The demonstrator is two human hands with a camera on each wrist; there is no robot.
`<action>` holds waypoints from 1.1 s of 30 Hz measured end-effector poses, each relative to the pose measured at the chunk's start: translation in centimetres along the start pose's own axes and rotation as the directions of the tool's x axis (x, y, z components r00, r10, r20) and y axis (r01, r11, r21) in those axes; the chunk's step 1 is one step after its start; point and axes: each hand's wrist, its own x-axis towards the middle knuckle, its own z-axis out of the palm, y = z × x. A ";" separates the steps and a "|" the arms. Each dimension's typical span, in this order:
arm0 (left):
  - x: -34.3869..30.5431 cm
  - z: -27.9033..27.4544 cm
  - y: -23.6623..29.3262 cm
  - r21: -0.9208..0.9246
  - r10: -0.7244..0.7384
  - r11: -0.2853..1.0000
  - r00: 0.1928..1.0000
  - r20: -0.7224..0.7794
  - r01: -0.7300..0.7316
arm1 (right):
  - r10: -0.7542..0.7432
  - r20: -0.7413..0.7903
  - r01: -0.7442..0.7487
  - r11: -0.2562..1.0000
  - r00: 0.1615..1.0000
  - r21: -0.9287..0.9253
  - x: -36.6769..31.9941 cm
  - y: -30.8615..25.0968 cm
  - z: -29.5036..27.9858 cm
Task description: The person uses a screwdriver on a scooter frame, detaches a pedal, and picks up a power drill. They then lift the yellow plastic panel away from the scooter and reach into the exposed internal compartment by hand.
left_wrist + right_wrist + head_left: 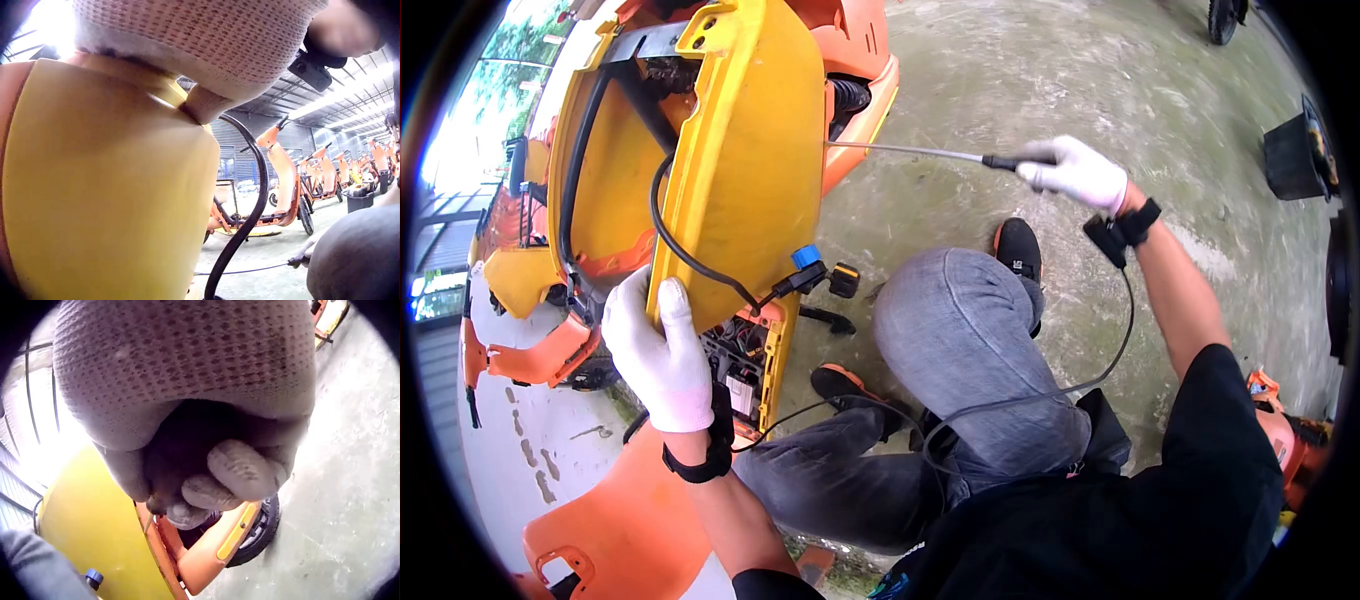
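Observation:
My left hand [658, 350], in a white glove, grips the lower edge of a yellow body panel [765, 150] on an orange scooter. Its thumb lies along the panel's outer face. Out to the right, my gloved right hand [1080, 175] holds a long screwdriver [910, 150] by its black handle. The thin shaft points left, its far end overlapping the panel's side and the orange bodywork [852, 50]. Curled fingers wrap the dark handle [181, 444] in the right wrist view. A black cable [690, 262] loops from the panel's hollow to a blue-capped connector [806, 257].
Beneath the panel, an opened bay [740, 360] shows wiring. An orange seat-like part [625, 510] lies at lower left. My bent knee [960, 340] is between the hands. A black bucket [1295, 155] stands at right. More orange scooters [281, 181] stand in a row behind.

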 end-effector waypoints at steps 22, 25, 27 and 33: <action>0.1 0.1 0.0 0.105 0.033 0.994 0.999 -0.043 -0.028 | -0.140 0.177 0.181 0.954 0.974 -0.240 12.6 -1.0 4.3; 0.1 0.5 0.2 0.067 0.032 0.997 0.998 -0.048 -0.028 | -0.082 0.166 0.110 0.979 0.983 -0.172 11.7 -1.8 8.0; 0.1 0.5 0.2 0.040 0.059 0.998 0.994 -0.091 -0.056 | -0.226 0.126 0.255 0.916 0.966 -0.309 11.6 -3.8 8.7; 0.2 0.4 -0.4 0.062 0.125 0.991 0.982 -0.140 -0.117 | -0.304 -0.010 0.270 0.860 0.953 -0.434 10.3 -4.2 12.5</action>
